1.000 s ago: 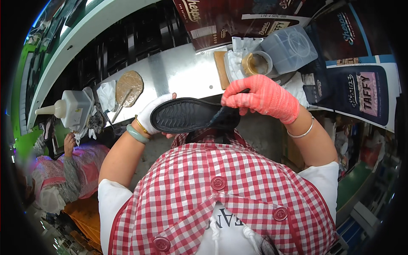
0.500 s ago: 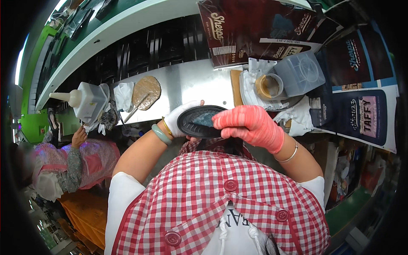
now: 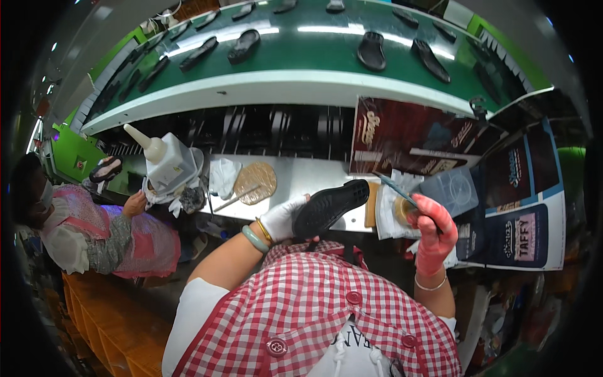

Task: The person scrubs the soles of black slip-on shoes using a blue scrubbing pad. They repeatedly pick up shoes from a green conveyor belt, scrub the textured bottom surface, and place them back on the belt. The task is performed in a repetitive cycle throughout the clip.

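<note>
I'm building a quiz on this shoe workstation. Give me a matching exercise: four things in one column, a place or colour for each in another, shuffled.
Things:
1. black shoe sole
2. brush
3. squeeze bottle
4. right-hand glove

Descriptions:
A. pink
B. held in the left hand
C. standing at the bench's left end
D. held in the right hand, over a small pot

Pairs: 1-B, 2-D, 3-C, 4-A

Matt black rubber shoe sole, white cloth glove, pink rubbery glove, smooth grey metal bench.

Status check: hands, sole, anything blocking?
Left hand grips black sole. Right hand holds brush over glue pot. Nothing between them.
</note>
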